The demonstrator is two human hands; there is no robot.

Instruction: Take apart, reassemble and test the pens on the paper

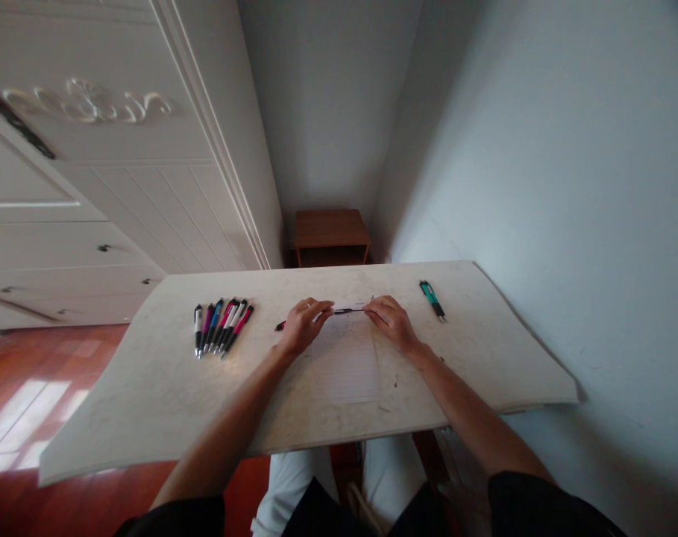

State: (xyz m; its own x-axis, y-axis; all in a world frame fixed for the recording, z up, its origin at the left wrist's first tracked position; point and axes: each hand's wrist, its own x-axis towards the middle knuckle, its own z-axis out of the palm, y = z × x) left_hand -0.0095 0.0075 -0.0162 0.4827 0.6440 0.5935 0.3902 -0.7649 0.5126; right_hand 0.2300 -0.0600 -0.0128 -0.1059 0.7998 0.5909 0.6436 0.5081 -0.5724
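Observation:
My left hand (303, 325) is closed around a pen, whose dark and pink end (280, 326) sticks out on the left. From its fingertips a slim dark part of the pen (343, 311) reaches toward my right hand (391, 321). The fingers of my right hand pinch the thin far end of this piece, which looks like a refill. A small pale tip (372, 298) shows by the right fingers; what it belongs to is unclear. Below both hands lies a lined sheet of paper (347, 365) on the white table (193, 414).
Several pens (222, 327) in white, purple, blue and pink lie side by side at the left. Two green and black pens (432, 300) lie at the right. A white cabinet (204, 216) stands left, a wall (567, 209) right, a small wooden stand (332, 227) behind the table.

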